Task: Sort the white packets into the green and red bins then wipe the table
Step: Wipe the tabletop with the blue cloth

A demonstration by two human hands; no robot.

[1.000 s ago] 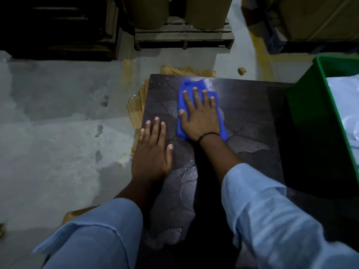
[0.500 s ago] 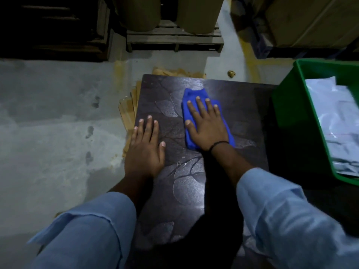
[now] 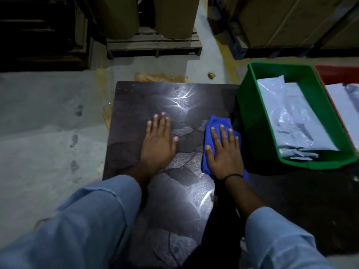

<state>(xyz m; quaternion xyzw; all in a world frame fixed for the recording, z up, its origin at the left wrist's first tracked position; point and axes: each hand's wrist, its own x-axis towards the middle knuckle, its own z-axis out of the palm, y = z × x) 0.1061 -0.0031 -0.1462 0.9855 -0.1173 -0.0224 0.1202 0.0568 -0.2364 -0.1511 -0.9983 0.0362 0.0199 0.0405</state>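
Items I log from the head view:

1. Table (image 3: 136, 113): dark top with a leaf-like pattern, glare on its far part and near its front edge.
2. Left hand (image 3: 158, 146): flat on the table top, palm down, fingers straight and close together, thumb out to the side. It holds nothing.
3. Right hand (image 3: 226, 156): flat on the blue cloth (image 3: 217, 120), fingers straight and slightly spread. It presses the cloth and does not clutch it. A thin dark band (image 3: 233, 176) circles the wrist.
4. Blue cloth: bunched under the right hand on the right part of the table, just beside the green bin (image 3: 250, 123). I cannot tell whether cloth and bin touch.
5. Green bin: stands at the table's right side and holds white packets (image 3: 291, 113) stacked along its length.
6. Red bin (image 3: 334, 72): just beyond the green bin on the right, cut by the frame edge, with more pale packets (image 3: 343, 105) inside.
7. Light blue sleeves (image 3: 87, 220): cover both forearms in the foreground.
8. Concrete floor (image 3: 48, 123): carries brown cardboard sheets (image 3: 159, 77) that show past the table's far edge, a small crumpled scrap (image 3: 211, 75) and a wooden pallet (image 3: 153, 43).
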